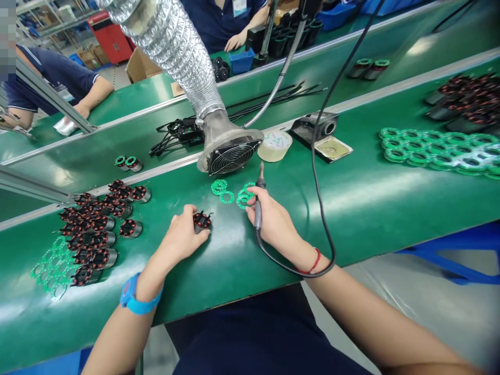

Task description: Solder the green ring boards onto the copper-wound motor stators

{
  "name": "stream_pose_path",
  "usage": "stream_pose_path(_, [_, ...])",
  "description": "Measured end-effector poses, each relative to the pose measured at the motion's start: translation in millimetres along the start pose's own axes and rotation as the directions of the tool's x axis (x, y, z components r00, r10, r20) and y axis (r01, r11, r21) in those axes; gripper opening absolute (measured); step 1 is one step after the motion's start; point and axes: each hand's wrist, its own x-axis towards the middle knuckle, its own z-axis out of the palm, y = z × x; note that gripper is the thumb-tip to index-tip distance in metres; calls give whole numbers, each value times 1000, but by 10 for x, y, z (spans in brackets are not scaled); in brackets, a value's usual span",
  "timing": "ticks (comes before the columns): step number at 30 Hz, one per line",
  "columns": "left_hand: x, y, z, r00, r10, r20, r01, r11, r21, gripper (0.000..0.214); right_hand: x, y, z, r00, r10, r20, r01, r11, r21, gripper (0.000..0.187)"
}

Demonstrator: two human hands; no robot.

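My left hand (182,234) is closed around a motor stator (202,222) with copper windings, which stands on the green bench. A soldering iron (258,200) rests in my right hand (273,213), its tip pointing up and away from me and its cord looping over my forearm. The fingertips of that hand also touch green ring boards (244,199) lying on the bench; whether one is pinched I cannot tell. A few more green rings (222,190) lie between the two hands, just in front of the fume fan.
A fume fan (234,156) on a foil duct (175,52) hangs ahead. Behind it are a tape roll (274,146) and a soldering stand (318,133). Several stators (94,229) crowd the left; green rings (437,151) cover the right. Co-workers sit across the bench.
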Motion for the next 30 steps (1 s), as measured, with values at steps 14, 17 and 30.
stream_pose_path(14, [-48,-189,132,930,357,87,-363,929,68,58,-65,-38,72,949,-290,121,279,955,106,30])
stream_pose_path(17, [-2,-214,263,931,363,-31,-364,930,-49,61,-119,-37,-17,956,-285,70,269,946,183,34])
stream_pose_path(30, [116,-231,457,858,441,-264,-481,869,-115,48,-484,38,-91,980,193,46,-188,835,517,16])
